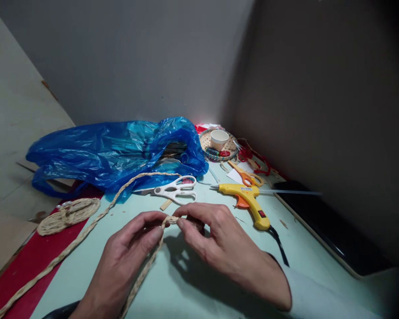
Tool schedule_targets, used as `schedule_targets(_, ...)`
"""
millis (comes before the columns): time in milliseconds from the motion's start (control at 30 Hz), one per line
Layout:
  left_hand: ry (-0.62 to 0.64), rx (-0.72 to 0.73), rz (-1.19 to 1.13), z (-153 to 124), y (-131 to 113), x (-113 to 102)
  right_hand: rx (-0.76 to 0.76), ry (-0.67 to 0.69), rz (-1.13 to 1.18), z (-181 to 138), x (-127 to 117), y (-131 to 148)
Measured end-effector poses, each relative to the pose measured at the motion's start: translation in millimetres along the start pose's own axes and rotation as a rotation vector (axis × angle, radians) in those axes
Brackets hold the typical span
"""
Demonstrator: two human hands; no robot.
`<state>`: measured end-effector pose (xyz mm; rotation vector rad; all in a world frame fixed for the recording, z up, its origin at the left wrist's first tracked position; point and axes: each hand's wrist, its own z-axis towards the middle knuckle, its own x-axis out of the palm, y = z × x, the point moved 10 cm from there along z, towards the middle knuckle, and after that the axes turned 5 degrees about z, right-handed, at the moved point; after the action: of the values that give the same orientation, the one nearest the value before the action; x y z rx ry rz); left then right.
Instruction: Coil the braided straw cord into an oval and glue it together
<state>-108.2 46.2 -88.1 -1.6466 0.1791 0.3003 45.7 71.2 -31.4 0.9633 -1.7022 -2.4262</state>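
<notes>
Both my hands meet over the pale green table (193, 283), pinching a braided straw rope (86, 230). My left hand (126, 257) grips the braid between thumb and fingers; the rope runs down under it toward me. My right hand (216, 239) pinches the rope's bent end just right of the left fingertips. A long loop of the same rope runs off left and back up toward the blue bag.
A blue plastic bag (113, 150) lies behind. White scissors (174, 189), a yellow glue gun (248, 199), orange scissors (249, 176), a woven tray with a white cup (218, 139), a coiled straw oval (68, 215) on red cloth (29, 266), and a dark slab (332, 230) at right.
</notes>
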Motion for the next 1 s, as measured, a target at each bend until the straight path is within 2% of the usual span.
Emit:
schedule_targets(200,-0.096,0.016,0.082,1,-9,-12,0.006,0.010,0.021,-2,3,-1)
schedule_targets(500,-0.117,0.070,0.117,-5,-22,-1,0.050,0.009,0.198,5,1,-12)
schedule_targets(567,-0.115,0.073,0.161,-7,-21,1,0.054,-0.008,0.208,6,0,-16)
schedule_targets(667,-0.052,0.073,0.213,-5,-17,5,0.073,0.049,0.336,7,7,-18)
schedule_targets(767,-0.031,-0.004,0.180,0,-6,1,0.102,0.087,0.484,8,6,-17)
schedule_targets(867,-0.084,-0.105,0.105,4,5,-9,0.058,-0.069,0.324,10,-31,-16)
schedule_targets(933,-0.108,-0.131,0.068,5,12,-15,0.027,-0.239,0.050,8,-72,-18)
schedule_targets(1000,-0.150,-0.132,0.042,8,23,-24,0.079,-0.389,-0.295,1,-113,-24)
